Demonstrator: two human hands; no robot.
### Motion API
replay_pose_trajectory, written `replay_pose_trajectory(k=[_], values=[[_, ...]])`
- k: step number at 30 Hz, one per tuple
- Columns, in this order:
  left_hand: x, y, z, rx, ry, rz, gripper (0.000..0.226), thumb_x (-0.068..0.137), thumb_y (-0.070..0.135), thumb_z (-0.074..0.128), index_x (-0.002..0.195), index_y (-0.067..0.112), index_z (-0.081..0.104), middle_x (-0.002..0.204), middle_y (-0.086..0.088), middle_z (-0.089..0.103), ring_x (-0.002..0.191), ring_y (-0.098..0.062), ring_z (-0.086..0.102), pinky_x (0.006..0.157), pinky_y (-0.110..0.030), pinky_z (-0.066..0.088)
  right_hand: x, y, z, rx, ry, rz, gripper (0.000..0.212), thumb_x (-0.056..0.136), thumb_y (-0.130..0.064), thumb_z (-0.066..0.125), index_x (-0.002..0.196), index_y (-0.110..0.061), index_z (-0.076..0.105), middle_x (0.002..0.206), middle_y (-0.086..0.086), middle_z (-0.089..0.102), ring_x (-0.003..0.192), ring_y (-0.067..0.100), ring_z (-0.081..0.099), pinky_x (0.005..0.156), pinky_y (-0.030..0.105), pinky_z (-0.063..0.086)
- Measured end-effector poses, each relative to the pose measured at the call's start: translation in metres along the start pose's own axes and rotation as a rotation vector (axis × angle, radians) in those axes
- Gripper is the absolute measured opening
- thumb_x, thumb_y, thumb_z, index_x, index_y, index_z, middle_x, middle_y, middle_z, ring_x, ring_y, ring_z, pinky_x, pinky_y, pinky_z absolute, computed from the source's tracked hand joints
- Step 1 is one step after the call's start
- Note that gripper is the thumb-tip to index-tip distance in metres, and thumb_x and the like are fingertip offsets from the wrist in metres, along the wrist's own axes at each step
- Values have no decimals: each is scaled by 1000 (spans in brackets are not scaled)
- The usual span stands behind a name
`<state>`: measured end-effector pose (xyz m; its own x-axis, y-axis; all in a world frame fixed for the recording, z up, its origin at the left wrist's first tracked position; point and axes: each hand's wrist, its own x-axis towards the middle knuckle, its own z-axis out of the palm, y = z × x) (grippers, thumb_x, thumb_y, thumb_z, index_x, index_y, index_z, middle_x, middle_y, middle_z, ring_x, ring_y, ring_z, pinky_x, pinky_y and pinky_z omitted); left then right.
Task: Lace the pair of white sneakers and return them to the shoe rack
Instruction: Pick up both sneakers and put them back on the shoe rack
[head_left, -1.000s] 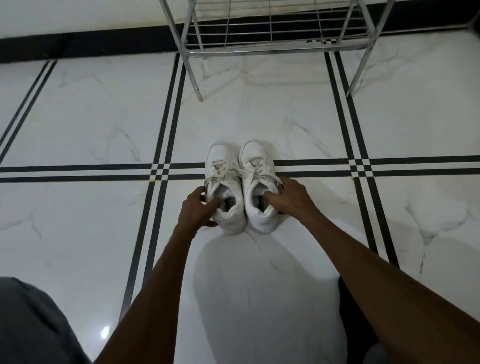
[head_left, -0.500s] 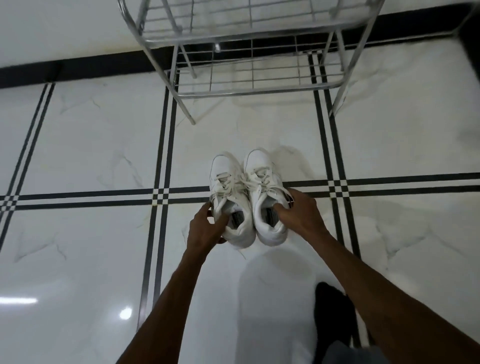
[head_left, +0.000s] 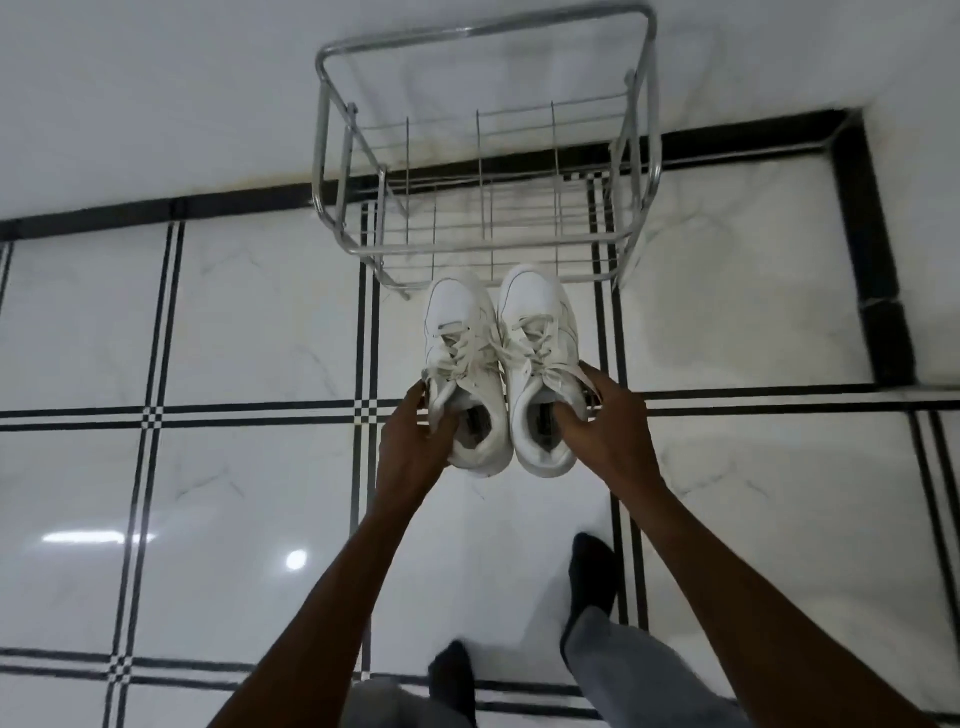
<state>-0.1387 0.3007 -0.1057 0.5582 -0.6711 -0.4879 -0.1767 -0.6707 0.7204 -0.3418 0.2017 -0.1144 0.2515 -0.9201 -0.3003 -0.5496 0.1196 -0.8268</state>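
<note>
Two white laced sneakers are held side by side in the air, toes pointing away from me. My left hand (head_left: 413, 447) grips the collar of the left sneaker (head_left: 460, 332), thumb inside the opening. My right hand (head_left: 605, 423) grips the collar of the right sneaker (head_left: 537, 317) the same way. The toes hover just in front of the lower shelf of a chrome wire shoe rack (head_left: 485, 249), which stands against the white wall. Its shelves hold nothing that I can see.
The floor is glossy white marble tile (head_left: 249, 322) with black double stripes and a black skirting along the wall. My feet in dark socks (head_left: 595, 582) and grey trouser legs show at the bottom of the view.
Both sneakers have been lifted off the floor and carried forward toward the rack. The view has risen, so the whole rack now shows and my feet appear below.
</note>
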Motion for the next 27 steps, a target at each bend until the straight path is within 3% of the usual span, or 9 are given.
replay_pose_trajectory(k=[5, 8, 12, 14, 16, 19, 27], values=[[24, 67, -17, -6, 9, 46, 50, 93, 19, 65, 141, 25, 55, 112, 8, 68, 76, -17, 74, 67, -47, 64, 39, -53, -28, -30, 37, -26, 40, 82, -17, 70, 122, -20, 67, 89, -15, 65, 81, 5, 60, 70, 1, 40], [62, 96, -22, -11, 11, 75, 47, 95, 15, 64, 141, 22, 56, 106, 15, 66, 77, -16, 74, 72, -46, 65, 82, -76, -29, -35, 38, -45, 41, 84, -18, 70, 125, -18, 66, 97, -10, 70, 90, 11, 67, 76, 12, 45], [130, 126, -25, -7, -10, 72, 52, 96, 17, 64, 147, 19, 52, 119, 1, 68, 77, -16, 74, 68, -47, 65, 149, -93, -21, -40, 53, -24, 41, 85, -17, 71, 125, -15, 67, 103, -4, 73, 93, 12, 66, 68, -6, 37], [169, 137, -25, 28, -24, 56, 59, 95, 23, 65, 151, 20, 47, 129, -3, 66, 85, -21, 75, 73, -52, 64, 185, -95, -11, -43, 52, 5, 39, 85, -15, 71, 123, -12, 68, 106, 2, 76, 93, 14, 67, 68, -7, 37], [207, 144, -25, 50, -50, 66, 58, 93, 26, 65, 149, 22, 50, 126, -4, 69, 90, -24, 75, 75, -54, 64, 220, -98, -2, -41, 43, 24, 39, 85, -18, 71, 123, -13, 68, 107, 1, 76, 93, 11, 66, 75, -1, 43], [254, 148, -24, 59, -90, 77, 50, 96, 18, 64, 145, 22, 53, 119, -6, 71, 87, -24, 75, 73, -53, 64, 261, -95, 12, -31, 44, 27, 43, 83, -31, 69, 123, -13, 68, 109, 1, 76, 101, 13, 70, 91, 27, 56], [329, 147, -24, 94, -161, 84, 54, 97, 23, 63, 150, 20, 48, 128, -4, 69, 92, -21, 76, 76, -49, 65, 320, -94, 39, -2, 71, 133, 37, 83, -15, 72, 120, -8, 69, 106, 7, 76, 99, 18, 70, 91, 32, 56]])
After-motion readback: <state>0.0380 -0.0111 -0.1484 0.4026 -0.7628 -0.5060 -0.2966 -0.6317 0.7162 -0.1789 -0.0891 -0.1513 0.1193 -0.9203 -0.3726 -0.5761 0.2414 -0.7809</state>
